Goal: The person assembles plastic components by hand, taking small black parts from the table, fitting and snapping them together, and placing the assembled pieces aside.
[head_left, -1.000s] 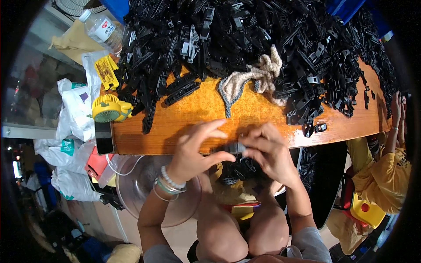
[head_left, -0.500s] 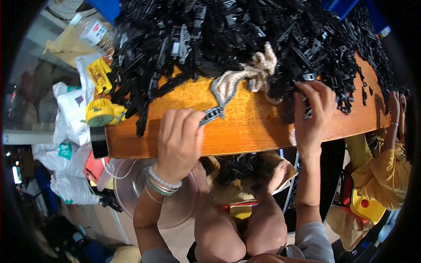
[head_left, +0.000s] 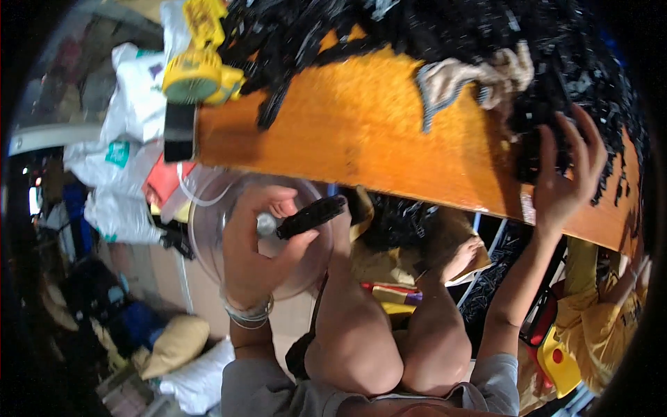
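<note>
My left hand is below the table edge, closed on a long black plastic part over a clear round bowl at my left knee. My right hand reaches up onto the orange wooden table, fingers spread, touching the edge of a big heap of black plastic parts. Whether it holds a piece I cannot tell. A beige knitted cloth lies on the table left of that hand.
A yellow hand fan and a dark phone sit at the table's left end, above white bags. More black parts lie under the table by my knees. A person in yellow sits at the right.
My left hand dropped from the table edge to the bowl, now holding a black part. My right hand stays at the heap. The view swung down and left.
</note>
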`<state>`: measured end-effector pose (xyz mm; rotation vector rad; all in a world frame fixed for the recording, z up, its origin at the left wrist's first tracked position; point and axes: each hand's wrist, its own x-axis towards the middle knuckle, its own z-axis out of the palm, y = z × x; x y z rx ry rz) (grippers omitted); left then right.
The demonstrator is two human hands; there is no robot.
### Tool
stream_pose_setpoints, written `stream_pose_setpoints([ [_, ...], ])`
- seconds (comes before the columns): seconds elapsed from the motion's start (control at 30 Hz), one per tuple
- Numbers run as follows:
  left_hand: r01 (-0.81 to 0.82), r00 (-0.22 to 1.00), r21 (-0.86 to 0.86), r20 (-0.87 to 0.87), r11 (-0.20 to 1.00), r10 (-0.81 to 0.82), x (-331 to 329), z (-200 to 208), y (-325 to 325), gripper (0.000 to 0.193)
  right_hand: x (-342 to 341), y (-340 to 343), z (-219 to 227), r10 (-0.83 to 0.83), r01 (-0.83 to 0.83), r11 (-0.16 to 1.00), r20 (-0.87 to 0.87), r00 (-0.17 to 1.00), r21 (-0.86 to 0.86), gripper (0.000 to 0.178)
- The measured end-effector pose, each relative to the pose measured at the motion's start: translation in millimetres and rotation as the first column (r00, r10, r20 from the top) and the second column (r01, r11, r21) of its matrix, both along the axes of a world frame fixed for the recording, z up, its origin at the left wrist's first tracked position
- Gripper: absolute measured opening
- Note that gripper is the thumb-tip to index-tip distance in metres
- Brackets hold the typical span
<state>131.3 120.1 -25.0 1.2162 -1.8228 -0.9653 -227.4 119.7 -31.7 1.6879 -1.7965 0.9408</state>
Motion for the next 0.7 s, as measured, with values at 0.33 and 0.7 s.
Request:
stream_pose_setpoints([
  [0.33,-0.511,0.544,0.424,0.833,0.748,-0.101,165.5,-247.9,68.7,0.06,22.8,-5.7,-16.0,0.096,-0.096,0.995,0.0,0.995,-0.015,0.026],
  [0.7,0.213,0.786,0.579,-0.58,0.787,0.214,19.7,-76.0,15.3,0.067,60.0,43.7,-19.7,0.213,-0.327,0.911,0.965,-0.154,-0.253,0.029],
])
